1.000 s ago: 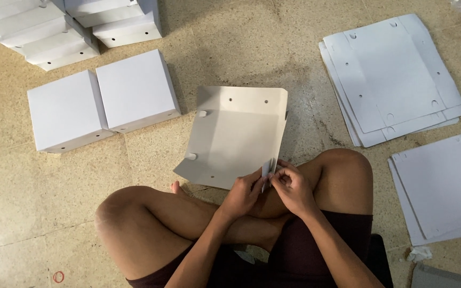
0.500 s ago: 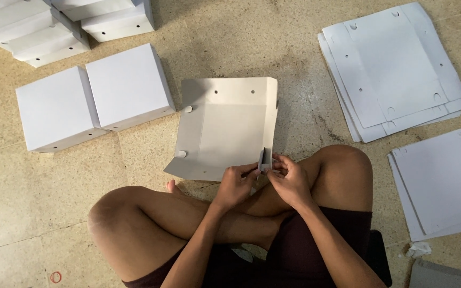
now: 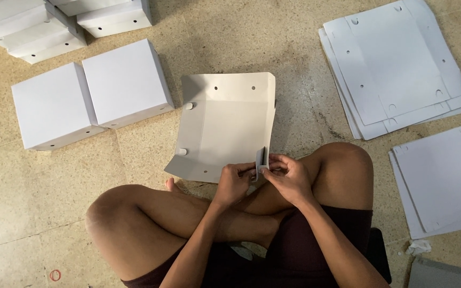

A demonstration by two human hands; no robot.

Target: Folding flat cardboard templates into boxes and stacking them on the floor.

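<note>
The floor [image 3: 273, 37] is speckled beige-yellow stone, worn and scuffed grey around twelve o'clock, with thin straight seams running across it at nine and seven o'clock. Light falls evenly from above, soft shadows only, and no walls, windows or furniture come into view. Down at seven o'clock a small red rubber band [image 3: 55, 275] lies on the stone, and at five o'clock a scrap of crumpled white paper [image 3: 418, 247] sits beside a grey flat edge [image 3: 446, 273].
</note>
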